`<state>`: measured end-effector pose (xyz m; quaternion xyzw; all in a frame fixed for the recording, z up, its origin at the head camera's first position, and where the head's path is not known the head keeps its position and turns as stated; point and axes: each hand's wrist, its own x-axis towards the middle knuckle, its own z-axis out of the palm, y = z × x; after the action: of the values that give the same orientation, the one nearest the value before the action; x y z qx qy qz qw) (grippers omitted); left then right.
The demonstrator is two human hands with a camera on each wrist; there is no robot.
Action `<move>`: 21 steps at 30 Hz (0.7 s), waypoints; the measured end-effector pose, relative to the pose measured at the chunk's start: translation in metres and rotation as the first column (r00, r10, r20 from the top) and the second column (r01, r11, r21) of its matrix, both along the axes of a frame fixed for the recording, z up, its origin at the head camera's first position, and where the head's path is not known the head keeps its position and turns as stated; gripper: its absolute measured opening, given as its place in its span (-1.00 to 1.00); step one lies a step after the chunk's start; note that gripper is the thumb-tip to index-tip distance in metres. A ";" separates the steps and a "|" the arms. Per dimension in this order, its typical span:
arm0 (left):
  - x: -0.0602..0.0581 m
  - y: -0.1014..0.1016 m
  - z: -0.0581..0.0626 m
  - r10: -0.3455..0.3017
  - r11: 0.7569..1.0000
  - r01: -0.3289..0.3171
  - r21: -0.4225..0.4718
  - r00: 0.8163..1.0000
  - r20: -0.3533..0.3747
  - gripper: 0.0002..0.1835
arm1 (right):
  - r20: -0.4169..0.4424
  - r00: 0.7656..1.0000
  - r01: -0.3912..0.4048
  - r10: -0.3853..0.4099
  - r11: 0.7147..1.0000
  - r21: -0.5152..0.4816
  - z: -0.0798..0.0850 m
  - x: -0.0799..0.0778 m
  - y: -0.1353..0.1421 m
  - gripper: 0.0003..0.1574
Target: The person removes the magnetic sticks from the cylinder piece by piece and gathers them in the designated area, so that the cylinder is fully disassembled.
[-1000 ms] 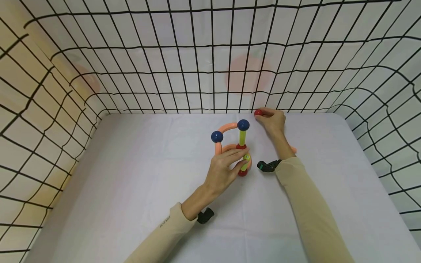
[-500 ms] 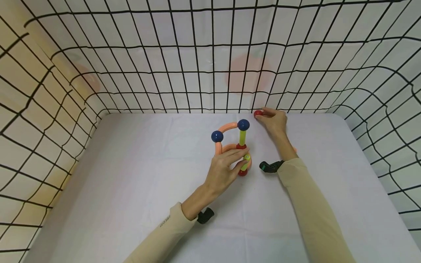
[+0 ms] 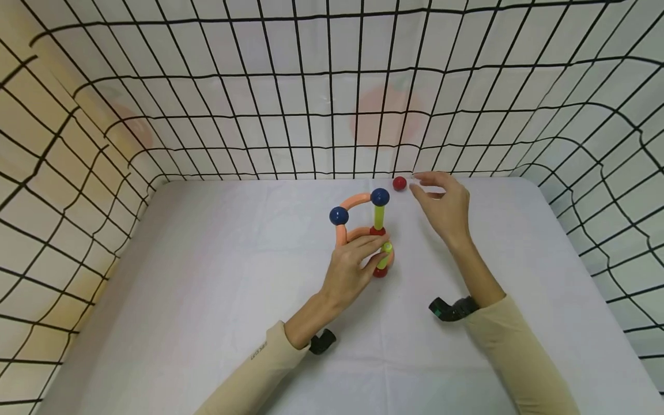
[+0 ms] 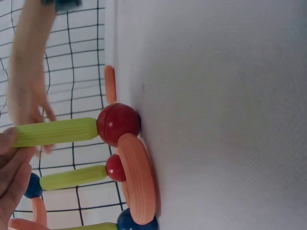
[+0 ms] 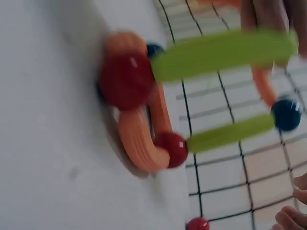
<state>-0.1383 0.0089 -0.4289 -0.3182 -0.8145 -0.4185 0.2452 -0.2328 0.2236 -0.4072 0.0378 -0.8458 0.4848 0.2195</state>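
Observation:
My left hand pinches the upper end of an upright green rod on a frame of magnetic rods and balls. This rod rises from a red ball at the frame's near corner. Curved orange rods link the balls in a ring at the base. Behind stands another green rod, topped by a blue ball; an orange arc runs from it to a second blue ball. My right hand, fingers loosely bent and holding nothing, is just right of a loose red ball.
A black wire mesh bounds the white-covered table at the back and sides. A loose orange rod lies beyond the frame in the left wrist view. Black wrist devices are worn at both sleeves.
My right hand has let go of the red ball and drawn back to the right and toward me. The ball stays near the back edge. My left hand keeps its hold on the green rod.

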 end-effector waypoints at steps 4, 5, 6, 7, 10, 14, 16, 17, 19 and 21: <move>0.000 0.000 0.000 0.011 1.000 -0.011 -0.010 1.000 0.003 -0.59 | -0.070 0.993 -0.096 0.098 0.995 0.030 0.009 0.039 -0.006 -0.70; 0.001 0.000 0.000 0.010 1.000 -0.010 -0.012 1.000 0.003 -0.60 | -0.068 0.989 -0.129 0.131 0.991 0.031 0.010 0.047 -0.007 -0.70; 0.001 0.001 -0.001 0.011 1.000 -0.011 -0.017 1.000 -0.002 -0.60 | -0.060 0.985 -0.161 0.163 0.986 0.034 0.010 0.054 -0.007 -0.70; 0.001 0.000 -0.001 0.012 1.000 -0.012 -0.022 1.000 -0.006 -0.60 | -0.050 0.979 -0.194 0.196 0.980 0.040 0.009 0.060 -0.008 -0.69; 0.001 0.000 -0.002 0.020 0.999 -0.021 -0.038 0.999 -0.027 -0.61 | -0.016 0.953 -0.303 0.304 0.952 0.050 0.004 0.073 -0.009 -0.69; 0.002 0.000 -0.003 0.031 0.999 -0.032 -0.040 0.999 -0.032 -0.60 | 0.015 0.910 -0.415 0.414 0.909 0.044 -0.006 0.083 -0.010 -0.69; 0.003 0.000 -0.003 0.026 0.999 -0.027 -0.037 0.999 -0.028 -0.60 | 0.022 0.897 -0.442 0.442 0.896 0.030 -0.010 0.085 -0.011 -0.68; 0.004 0.000 -0.003 0.023 0.999 -0.024 -0.037 0.999 -0.026 -0.60 | 0.023 0.895 -0.446 0.446 0.895 0.026 -0.011 0.086 -0.011 -0.68; 0.006 0.001 -0.003 0.013 0.999 -0.014 -0.032 1.000 -0.027 -0.62 | 0.023 0.894 -0.447 0.446 0.894 0.016 -0.013 0.087 -0.011 -0.67; 0.007 0.002 -0.003 0.007 0.999 -0.008 -0.031 1.000 -0.025 -0.63 | 0.027 0.897 -0.442 0.441 0.897 0.009 -0.013 0.089 -0.011 -0.67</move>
<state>-0.1309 0.0106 -0.4316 -0.3241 -0.8190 -0.4009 0.2519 -0.1439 0.2123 -0.4207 0.2244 -0.8213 0.5162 0.0935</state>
